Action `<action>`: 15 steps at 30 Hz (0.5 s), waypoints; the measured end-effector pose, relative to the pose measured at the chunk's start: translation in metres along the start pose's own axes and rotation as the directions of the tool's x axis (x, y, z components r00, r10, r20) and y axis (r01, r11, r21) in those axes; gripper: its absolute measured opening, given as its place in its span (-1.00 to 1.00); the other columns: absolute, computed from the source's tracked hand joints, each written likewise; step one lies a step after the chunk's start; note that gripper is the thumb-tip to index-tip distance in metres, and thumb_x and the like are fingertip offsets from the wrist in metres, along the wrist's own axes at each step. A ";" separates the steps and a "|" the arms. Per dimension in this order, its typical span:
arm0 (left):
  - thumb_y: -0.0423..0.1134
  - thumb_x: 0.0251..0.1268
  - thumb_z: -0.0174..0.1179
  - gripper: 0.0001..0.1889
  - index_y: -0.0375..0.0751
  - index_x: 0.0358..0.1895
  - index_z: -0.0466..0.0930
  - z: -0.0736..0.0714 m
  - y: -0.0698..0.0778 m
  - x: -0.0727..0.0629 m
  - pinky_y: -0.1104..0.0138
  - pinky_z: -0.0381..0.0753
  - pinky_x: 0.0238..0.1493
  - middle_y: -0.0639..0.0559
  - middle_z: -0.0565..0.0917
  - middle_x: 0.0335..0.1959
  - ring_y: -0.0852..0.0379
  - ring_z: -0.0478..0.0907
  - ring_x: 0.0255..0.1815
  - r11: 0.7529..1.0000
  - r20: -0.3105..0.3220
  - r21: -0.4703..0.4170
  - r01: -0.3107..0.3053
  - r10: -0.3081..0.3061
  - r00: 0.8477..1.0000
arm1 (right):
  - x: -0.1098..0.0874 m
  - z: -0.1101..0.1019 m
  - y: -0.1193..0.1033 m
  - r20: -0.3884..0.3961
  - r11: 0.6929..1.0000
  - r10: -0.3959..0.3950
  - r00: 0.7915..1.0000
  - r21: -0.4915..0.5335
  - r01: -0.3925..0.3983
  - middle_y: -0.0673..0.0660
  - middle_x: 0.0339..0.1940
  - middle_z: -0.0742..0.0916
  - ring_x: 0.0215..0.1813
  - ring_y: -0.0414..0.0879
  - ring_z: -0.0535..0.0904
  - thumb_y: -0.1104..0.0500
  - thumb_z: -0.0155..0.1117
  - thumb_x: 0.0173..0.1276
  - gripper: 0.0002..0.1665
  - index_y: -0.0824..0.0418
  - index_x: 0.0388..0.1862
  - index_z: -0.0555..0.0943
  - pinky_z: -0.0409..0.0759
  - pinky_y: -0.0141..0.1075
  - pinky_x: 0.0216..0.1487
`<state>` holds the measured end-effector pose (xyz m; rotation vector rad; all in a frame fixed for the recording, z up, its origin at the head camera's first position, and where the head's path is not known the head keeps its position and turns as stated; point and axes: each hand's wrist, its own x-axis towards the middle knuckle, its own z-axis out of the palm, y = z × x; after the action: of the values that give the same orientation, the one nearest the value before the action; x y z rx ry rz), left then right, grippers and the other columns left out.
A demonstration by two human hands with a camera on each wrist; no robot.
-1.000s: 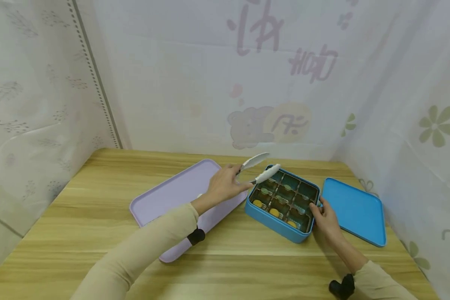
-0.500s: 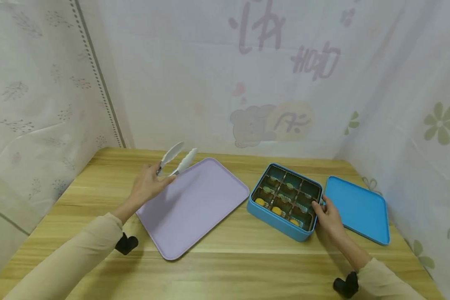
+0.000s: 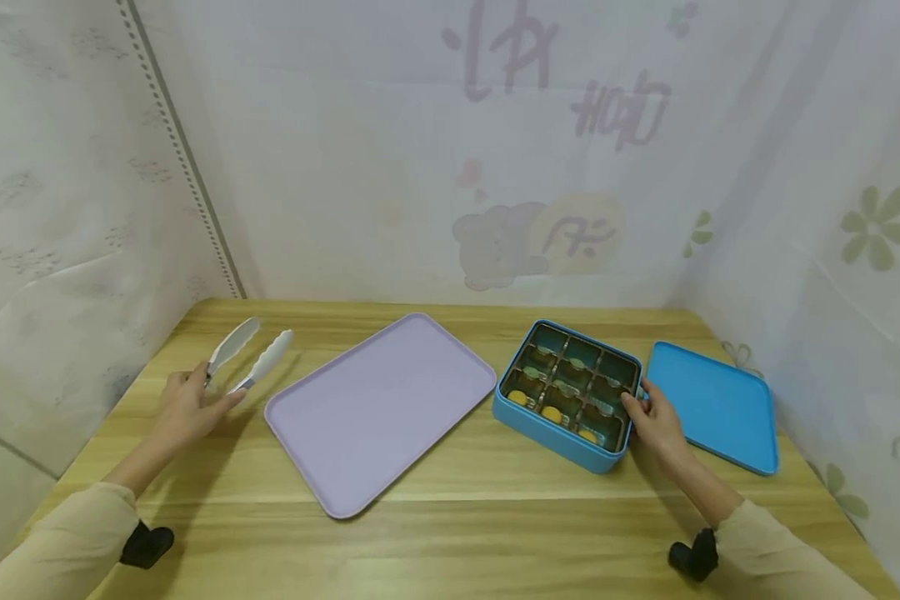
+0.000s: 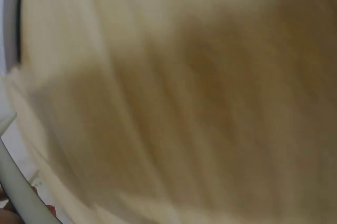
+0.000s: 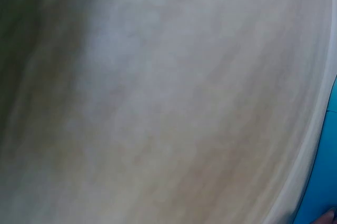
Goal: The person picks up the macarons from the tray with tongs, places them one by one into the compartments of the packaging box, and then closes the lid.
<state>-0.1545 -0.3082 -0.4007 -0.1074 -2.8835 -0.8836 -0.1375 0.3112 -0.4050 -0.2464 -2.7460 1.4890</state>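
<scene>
My left hand [image 3: 189, 410] grips a pair of tongs [image 3: 266, 362] above the table's left part. Their two white tips are spread apart with nothing between them. In the left wrist view one arm of the tongs [image 4: 19, 188] shows at the lower left corner. A blue box [image 3: 553, 439] with a dark divided insert stands right of centre. Several yellow round pieces [image 3: 551, 414] sit in its front row of compartments. My right hand [image 3: 657, 425] holds the box's right side, thumb on the rim. In the right wrist view the blue box [image 5: 322, 182] fills the right edge.
A lilac tray [image 3: 390, 408] lies flat on the wooden table [image 3: 450, 546], between the tongs and the box. To the box's right lies a flat blue lid [image 3: 712, 408]. Printed cloth [image 3: 345, 167] hangs behind and at both sides.
My left hand has swung far left with the tongs, from beside the box, past the tray, to the table's left side. My right hand and the box have stayed in place.
</scene>
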 end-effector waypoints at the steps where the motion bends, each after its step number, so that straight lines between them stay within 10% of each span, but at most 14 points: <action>1: -0.13 0.36 0.09 -0.19 -0.80 0.28 -0.09 0.000 -0.004 -0.002 -0.25 0.25 -0.15 -0.76 0.12 0.05 -0.54 0.10 0.03 1.000 0.012 -0.001 0.000 0.000 1.000 | 0.001 0.000 0.000 -0.001 1.000 -0.002 1.000 -0.001 0.002 0.16 -0.31 0.54 -0.42 -0.31 0.50 -0.02 -0.09 0.50 -0.17 0.41 0.49 -0.14 0.55 -0.34 -0.34; 15: 0.00 0.33 0.12 0.01 -0.75 0.33 -0.36 -0.002 -0.021 -0.004 -0.38 0.14 -0.03 -0.82 -0.05 0.13 -0.64 -0.04 0.13 1.000 0.135 -0.014 0.025 -0.023 0.991 | 0.000 0.000 0.000 0.013 0.997 -0.019 1.000 0.073 0.018 0.33 -0.22 0.59 -0.41 -0.35 0.56 0.04 -0.10 0.52 -0.20 0.43 0.48 -0.14 0.56 -0.34 -0.36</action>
<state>-0.1524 -0.3264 -0.4115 -0.1397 -3.0087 -0.9381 -0.1377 0.3111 -0.4048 -0.2101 -2.6903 1.5886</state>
